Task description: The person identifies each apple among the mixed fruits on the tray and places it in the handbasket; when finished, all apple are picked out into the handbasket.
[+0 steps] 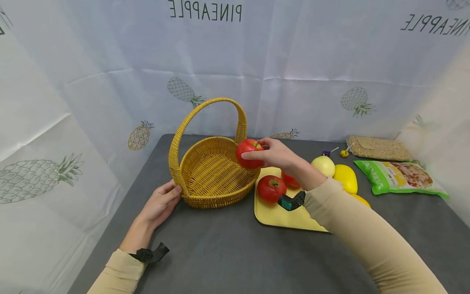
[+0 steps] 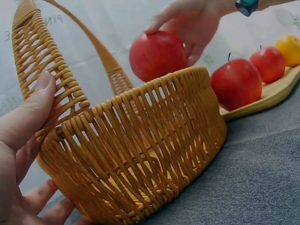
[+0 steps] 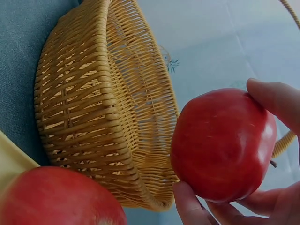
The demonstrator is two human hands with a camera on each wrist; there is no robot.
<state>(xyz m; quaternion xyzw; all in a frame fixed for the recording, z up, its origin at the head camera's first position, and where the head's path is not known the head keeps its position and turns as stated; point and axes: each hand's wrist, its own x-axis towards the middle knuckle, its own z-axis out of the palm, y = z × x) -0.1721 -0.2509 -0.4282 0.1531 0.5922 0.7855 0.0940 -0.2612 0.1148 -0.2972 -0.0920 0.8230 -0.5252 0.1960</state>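
Head view, and I start at the far left of the dark grey tabletop [image 1: 213,249]: there's the person's left hand [image 1: 161,204], thumb pressed to the foot of a handle, fingers curled against the outer wall, gripping a golden-yellow woven basket [image 1: 216,201] with a tall arched handle. Left wrist view backs me up on that hold.

On to the basket itself, standing upright, its woven floor in plain sight. And at its right-hand rim, look, a glossy round red apple [image 1: 247,157], up off the table! The right hand [image 1: 275,153] has it, thumb on one side and fingers on the other, a clear pinch in my right wrist view. Whether the apple touches the rim, I can't tell.

Just right of the basket, a shallow pale-yellow tray [image 1: 282,217]: on it sits a second red apple [image 1: 271,190], stem up, with another red fruit [image 1: 290,180] behind it, partly covered by the forearm. Past the arm I get a pale round fruit [image 1: 323,166] beside a bright-yellow oblong fruit [image 1: 346,179]. Far right, a clear bag of tan grains [image 1: 380,148] lies behind a green printed plastic packet [image 1: 400,177].
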